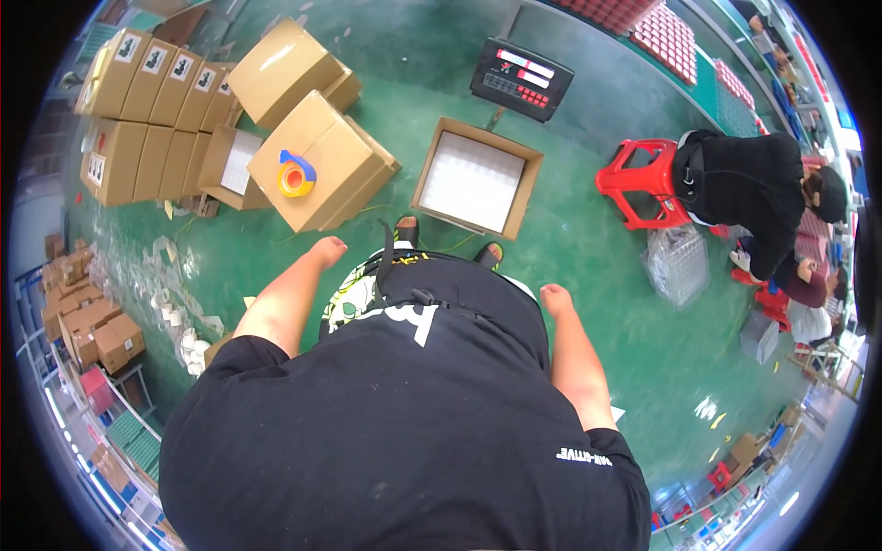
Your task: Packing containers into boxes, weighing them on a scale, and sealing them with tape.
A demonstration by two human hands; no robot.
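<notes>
My left hand (330, 249) hangs beside my hip, nearest to a closed brown carton (344, 174). On that carton lies a tape dispenser (296, 175) with a blue part and an orange-yellow roll. My right hand (555, 299) hangs at my other side, above the green floor and touching nothing that I can see. Both hands are foreshortened, and their fingers are mostly hidden. In front of my feet stands an open carton (528, 197) with a white gridded layer (471, 182) inside. Just behind it is a black weighing-scale display (523, 79) with red keys.
Stacked cartons (156, 124) stand at the far left beside another open carton (212, 174). A red stool (643, 184) is at the right, with a person in black (749, 184) bending beside it. Near them lies a clear plastic-wrapped bundle (678, 264). Plastic film (152, 285) litters the left floor.
</notes>
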